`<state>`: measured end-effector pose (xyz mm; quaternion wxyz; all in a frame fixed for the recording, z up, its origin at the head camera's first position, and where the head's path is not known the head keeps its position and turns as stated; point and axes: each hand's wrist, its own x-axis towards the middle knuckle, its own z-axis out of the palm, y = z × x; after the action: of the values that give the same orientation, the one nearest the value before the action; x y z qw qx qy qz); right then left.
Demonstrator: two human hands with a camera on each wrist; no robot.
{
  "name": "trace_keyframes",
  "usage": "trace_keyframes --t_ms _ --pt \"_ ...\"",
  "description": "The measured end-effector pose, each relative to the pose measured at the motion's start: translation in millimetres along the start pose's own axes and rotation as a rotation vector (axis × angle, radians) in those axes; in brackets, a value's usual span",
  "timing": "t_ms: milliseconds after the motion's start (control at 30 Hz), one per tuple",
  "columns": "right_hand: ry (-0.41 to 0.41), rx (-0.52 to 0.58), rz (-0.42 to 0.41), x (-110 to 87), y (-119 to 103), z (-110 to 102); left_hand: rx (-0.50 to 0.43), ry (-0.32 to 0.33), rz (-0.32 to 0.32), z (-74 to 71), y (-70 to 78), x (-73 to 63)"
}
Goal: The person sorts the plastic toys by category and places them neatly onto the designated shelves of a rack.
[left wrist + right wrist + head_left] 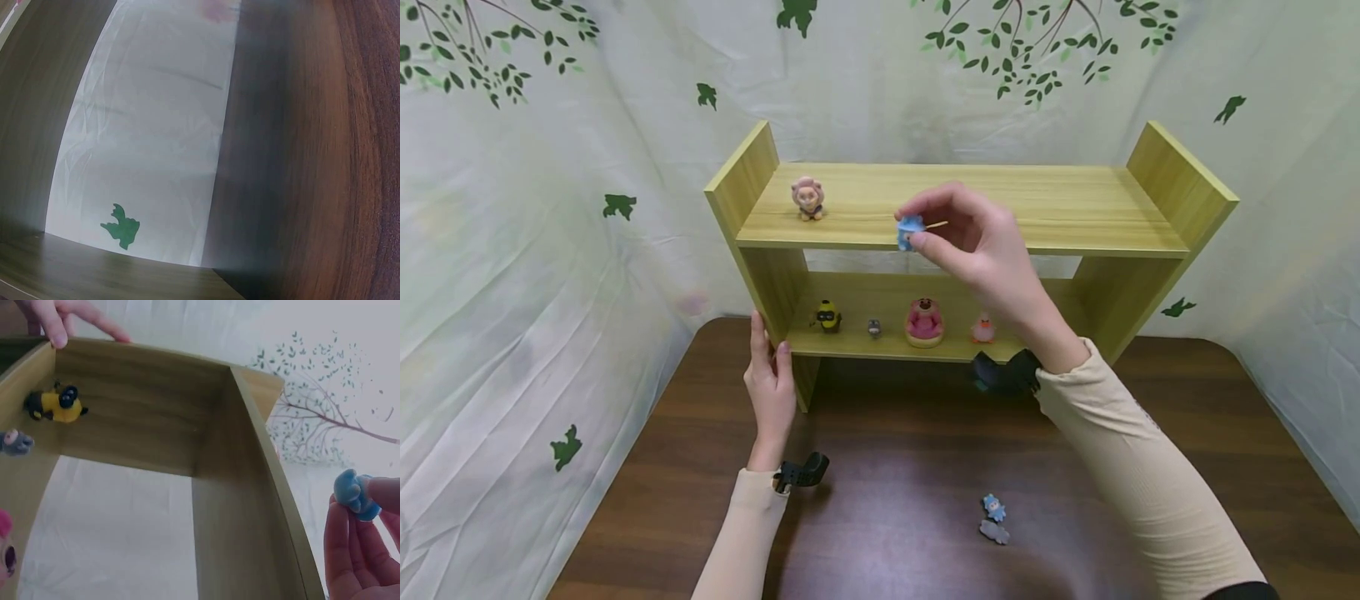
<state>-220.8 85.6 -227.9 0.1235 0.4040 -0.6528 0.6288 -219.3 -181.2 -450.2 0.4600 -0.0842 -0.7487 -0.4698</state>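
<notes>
Between the thumb and fingers of my right hand (973,237) is a small blue figurine (909,232), pinched in front of the upper shelf's edge. A thin pale stick shows beside it in the head view. The right wrist view shows the rounded blue figurine (356,494) held at the fingertips. My left hand (771,392) rests against the left side panel of the wooden shelf unit (962,208), its fingers straight along the outside and the thumb at the front edge. A pink figurine (808,198) stands at the upper shelf's left end.
The lower shelf bears a yellow-and-black figurine (827,317), a tiny grey figurine (874,328), a pink bear figurine (924,322) and a pink duck-like figurine (982,328). On the dark wooden table (887,500) lie a blue-and-white piece (994,507) and a grey piece (995,532).
</notes>
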Motion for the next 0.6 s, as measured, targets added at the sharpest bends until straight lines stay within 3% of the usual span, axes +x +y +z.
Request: trace_keyframes --t_ms 233,600 --pt "0.016 -0.042 0.007 14.9 0 0 -0.004 0.003 -0.002 0.4 -0.9 -0.6" --pt "0.039 -0.152 0.102 35.3 0 -3 -0.006 0.005 0.004 0.6 0.0 -0.3"
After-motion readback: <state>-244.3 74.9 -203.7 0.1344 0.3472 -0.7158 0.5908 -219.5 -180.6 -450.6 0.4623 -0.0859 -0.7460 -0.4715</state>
